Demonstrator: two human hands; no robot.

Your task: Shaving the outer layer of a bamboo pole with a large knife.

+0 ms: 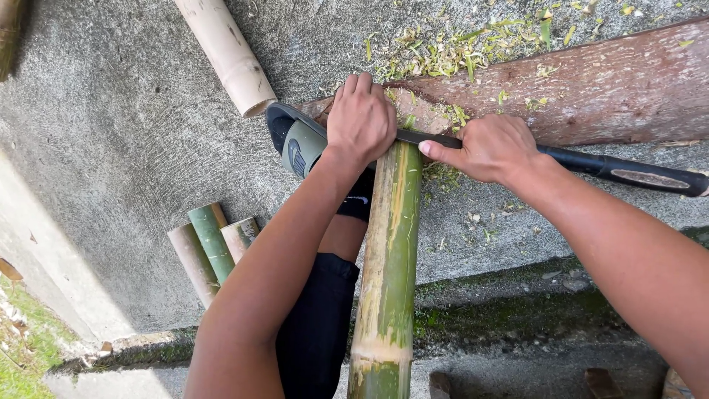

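Splitting step: left hand (360, 118) clasps the bamboo pole (389, 251) top; right hand (487, 148) grips the machete (620, 168) across it. Next move probably requires firm downward pressure.

No packages, signs or screens are in view. The only mark of that kind is a small dark emblem (295, 157) printed on the grey-green strap of the sandal (284, 125), just left of the bamboo pole's top end.
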